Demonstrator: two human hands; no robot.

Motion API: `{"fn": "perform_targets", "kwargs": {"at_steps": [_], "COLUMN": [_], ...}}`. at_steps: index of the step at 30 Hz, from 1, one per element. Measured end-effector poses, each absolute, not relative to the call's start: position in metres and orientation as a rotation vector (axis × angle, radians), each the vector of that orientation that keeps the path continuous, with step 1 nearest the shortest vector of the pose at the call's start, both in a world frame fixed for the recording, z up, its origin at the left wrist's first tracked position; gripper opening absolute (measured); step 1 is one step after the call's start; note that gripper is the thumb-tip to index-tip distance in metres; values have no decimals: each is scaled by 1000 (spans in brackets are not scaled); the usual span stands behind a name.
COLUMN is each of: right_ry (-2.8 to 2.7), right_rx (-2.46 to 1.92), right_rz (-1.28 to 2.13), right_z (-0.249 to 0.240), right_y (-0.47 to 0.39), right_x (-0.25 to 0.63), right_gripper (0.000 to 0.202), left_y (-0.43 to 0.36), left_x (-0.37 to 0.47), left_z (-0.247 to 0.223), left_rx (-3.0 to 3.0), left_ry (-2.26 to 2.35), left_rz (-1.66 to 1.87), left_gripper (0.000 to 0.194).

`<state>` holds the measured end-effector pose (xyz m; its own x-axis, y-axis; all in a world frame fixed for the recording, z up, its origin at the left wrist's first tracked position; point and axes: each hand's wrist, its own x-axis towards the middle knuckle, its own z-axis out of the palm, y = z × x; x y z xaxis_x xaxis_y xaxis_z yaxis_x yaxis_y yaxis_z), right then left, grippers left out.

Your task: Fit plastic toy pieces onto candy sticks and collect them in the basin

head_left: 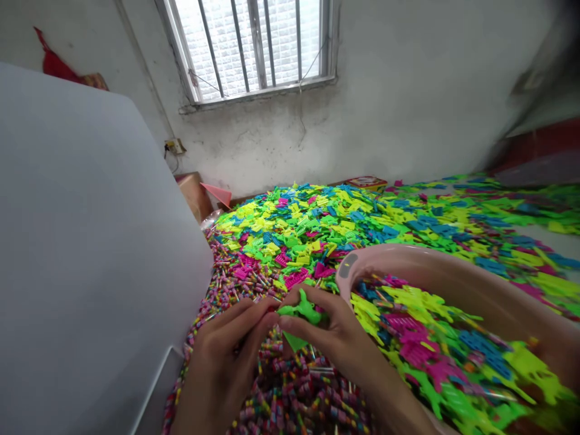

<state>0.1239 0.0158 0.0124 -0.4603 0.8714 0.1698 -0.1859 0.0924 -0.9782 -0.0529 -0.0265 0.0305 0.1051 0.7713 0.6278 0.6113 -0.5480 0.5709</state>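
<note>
My right hand (338, 329) is closed around a bright green plastic piece (306, 309) with an animal-like outline, held between thumb and fingers. Close against it, my left hand (235, 338) pinches at the tip of the piece, where a bit of red shows. What lies inside that pinch is mostly hidden by the fingers. Below both hands spreads a thick layer of small, multicoloured striped sticks (290, 399). Right beside my right forearm stands a pink plastic basin (421, 257) holding mixed yellow, magenta, blue and green plastic pieces (421, 344).
A big heap of similar neon pieces (308, 223) lies against the wall and spreads right. A large pale panel (90, 229) rises at the left. Behind the heap are a pink triangular object (218, 194), a flat box (367, 182) and a barred window (254, 45).
</note>
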Motion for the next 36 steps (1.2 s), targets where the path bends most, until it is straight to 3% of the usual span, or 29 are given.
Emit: {"fn": "perform_targets", "kwargs": {"at_steps": [3,7,13,20,25,30,36], "right_ry": [-1534,-1721,-1364,-1335,-1341,-1344,-1336], "right_rx": [-717,-778,-665,-893,-1063,-999,-976], "right_rz": [1508,1166,1675,1376,1262,1332,1348], "right_z": [12,18,18,8,11,12,13], "right_y": [17,15,20,31,33,32,33], "right_x": [124,132,129,126,134,135,136], "right_gripper": [23,19,36,32,35,32,31], "left_y": [-24,-21,-18,-7,-3,0,2], "left_x": [-54,-55,-51,-35,-21,-16,-15], "left_z": [31,28,19,6,-4,-5,-2], "left_rx": [2180,2186,2316,2502,2787,2796,2728], "left_ry": [1376,1324,1371,1644,1844,1823,1678], "left_rz": [1390,1325,1405,1309,1178,1269,1352], "left_gripper": [22,23,25,31,71,50,44]}}
